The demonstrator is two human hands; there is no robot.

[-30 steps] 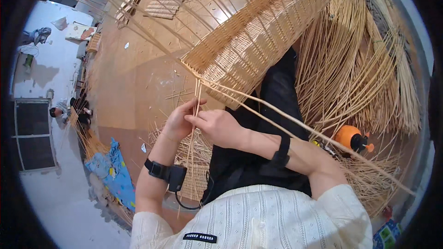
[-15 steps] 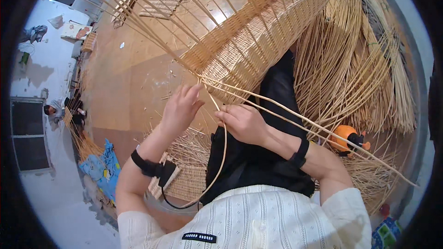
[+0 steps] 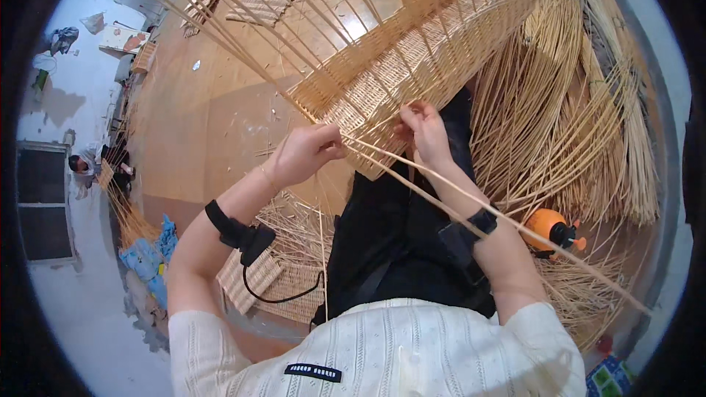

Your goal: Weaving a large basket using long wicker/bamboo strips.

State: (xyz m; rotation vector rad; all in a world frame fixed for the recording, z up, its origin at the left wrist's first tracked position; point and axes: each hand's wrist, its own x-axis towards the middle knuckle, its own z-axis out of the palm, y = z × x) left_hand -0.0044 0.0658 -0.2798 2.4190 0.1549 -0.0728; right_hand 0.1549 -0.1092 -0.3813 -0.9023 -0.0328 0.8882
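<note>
A long wicker basket (image 3: 382, 77) leans away from my lap, its upright stakes (image 3: 309, 0) fanning up to the far left. At its near corner my left hand (image 3: 307, 153) is closed on a thin wicker rod (image 3: 322, 239), which hangs down toward my lap. My right hand (image 3: 425, 132) is at the basket's near side wall, fingers bent and pinched together; what lies between them is hidden. Two long rods (image 3: 471, 206) run from the corner down to the right, passing over my right forearm.
Large bundles of loose rods (image 3: 566, 125) lie to the right. Beside them stands an orange spray bottle (image 3: 543, 228). Woven panels (image 3: 298, 287) and cut rods lie at lower left. A blue plastic sheet (image 3: 147, 265) and another person (image 3: 95, 165) are far left.
My left hand has moved right and closed at the basket corner. My right hand has let go of the thin rod and moved up to the basket's side wall.
</note>
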